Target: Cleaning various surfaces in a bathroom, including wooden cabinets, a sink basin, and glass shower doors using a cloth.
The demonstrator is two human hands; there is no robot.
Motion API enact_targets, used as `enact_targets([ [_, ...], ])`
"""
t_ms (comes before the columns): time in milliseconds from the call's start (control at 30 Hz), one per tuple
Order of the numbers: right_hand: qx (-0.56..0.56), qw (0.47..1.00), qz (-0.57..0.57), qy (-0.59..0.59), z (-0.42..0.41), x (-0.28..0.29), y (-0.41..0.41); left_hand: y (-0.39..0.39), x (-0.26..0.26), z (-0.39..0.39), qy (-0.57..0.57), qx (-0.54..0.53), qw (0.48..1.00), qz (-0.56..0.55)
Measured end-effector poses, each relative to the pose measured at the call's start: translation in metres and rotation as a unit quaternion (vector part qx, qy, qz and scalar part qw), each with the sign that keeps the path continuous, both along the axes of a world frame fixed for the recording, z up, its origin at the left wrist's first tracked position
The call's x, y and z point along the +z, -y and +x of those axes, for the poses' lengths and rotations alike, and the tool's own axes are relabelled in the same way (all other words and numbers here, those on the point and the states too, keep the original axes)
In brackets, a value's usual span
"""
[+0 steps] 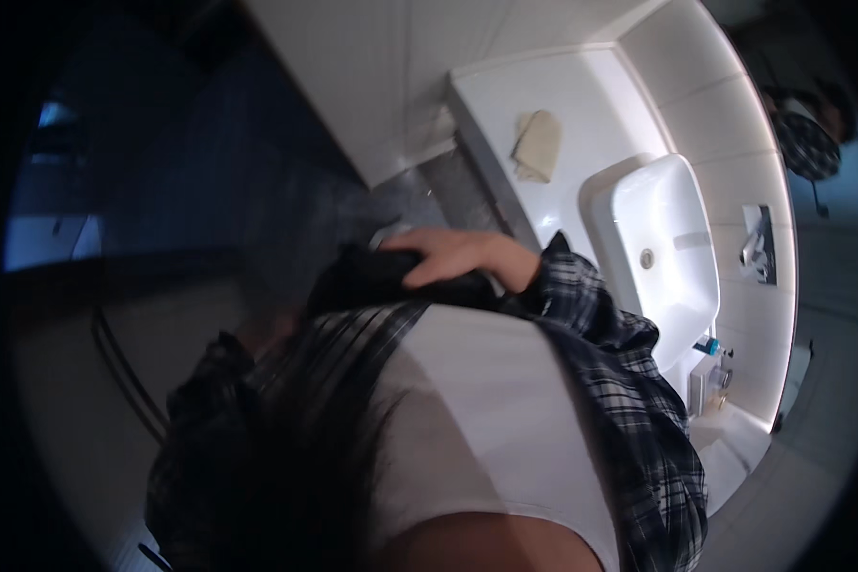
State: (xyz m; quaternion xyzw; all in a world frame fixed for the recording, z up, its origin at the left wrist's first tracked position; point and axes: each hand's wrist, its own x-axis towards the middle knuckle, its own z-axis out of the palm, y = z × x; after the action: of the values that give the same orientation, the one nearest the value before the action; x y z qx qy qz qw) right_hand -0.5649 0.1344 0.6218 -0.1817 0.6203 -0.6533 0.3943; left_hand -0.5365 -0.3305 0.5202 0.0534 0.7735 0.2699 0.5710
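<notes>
My right hand comes in from the right in a plaid sleeve and grips a bundle of dark cloth at my waist. Its fingers lie over the top of the bundle, with the thumb on the near side. My left hand is a dim blur in shadow beside the left end of the bundle; its fingers cannot be made out. Just beyond the right fingertips shows a small pale, shiny edge, too unclear to name.
To the right, a white counter carries a folded beige cloth and a white vessel sink. A wall-mounted tap and small toiletries are beyond. A light panel stands ahead; dark floor lies left.
</notes>
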Motion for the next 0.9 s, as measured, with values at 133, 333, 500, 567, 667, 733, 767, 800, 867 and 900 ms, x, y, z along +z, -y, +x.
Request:
enact_targets([
  [133,-0.016,0.998,0.001,0.068,-0.002,0.026,-0.014,0.021,0.023,0.033,0.067,-0.002,0.998,-0.009],
  [333,-0.026,0.994,-0.033,0.101,0.003,0.035,-0.014,0.062,0.044,0.053,0.116,-0.04,0.992,-0.02],
  [500,-0.002,0.995,0.047,-0.084,0.012,0.067,-0.015,0.106,0.033,0.016,-0.022,-0.122,0.989,0.085],
  [567,-0.012,0.992,0.103,-0.065,0.014,0.06,-0.023,0.001,0.012,-0.035,0.026,0.079,0.996,-0.018],
  [667,-0.028,0.994,0.09,-0.057,0.014,0.034,-0.025,-0.005,-0.036,-0.073,0.01,0.183,0.976,0.116],
  [733,-0.027,0.995,0.094,-0.035,0.011,0.026,-0.028,-0.044,-0.041,-0.1,0.022,0.095,0.989,0.114],
  [767,-0.019,0.995,0.092,-0.017,0.009,0.024,-0.028,-0.048,-0.045,-0.102,0.067,0.046,0.995,0.057],
  [800,-0.019,0.996,0.09,-0.016,0.008,0.023,-0.028,-0.053,-0.048,-0.104,0.113,-0.005,0.994,0.001],
  [867,-0.023,0.993,0.116,-0.028,0.008,0.022,-0.035,-0.083,-0.041,-0.116,0.15,-0.093,0.983,-0.054],
  [900,-0.034,0.982,0.152,-0.107,0.004,0.027,-0.038,-0.09,-0.036,-0.122,0.183,-0.169,0.962,-0.115],
])
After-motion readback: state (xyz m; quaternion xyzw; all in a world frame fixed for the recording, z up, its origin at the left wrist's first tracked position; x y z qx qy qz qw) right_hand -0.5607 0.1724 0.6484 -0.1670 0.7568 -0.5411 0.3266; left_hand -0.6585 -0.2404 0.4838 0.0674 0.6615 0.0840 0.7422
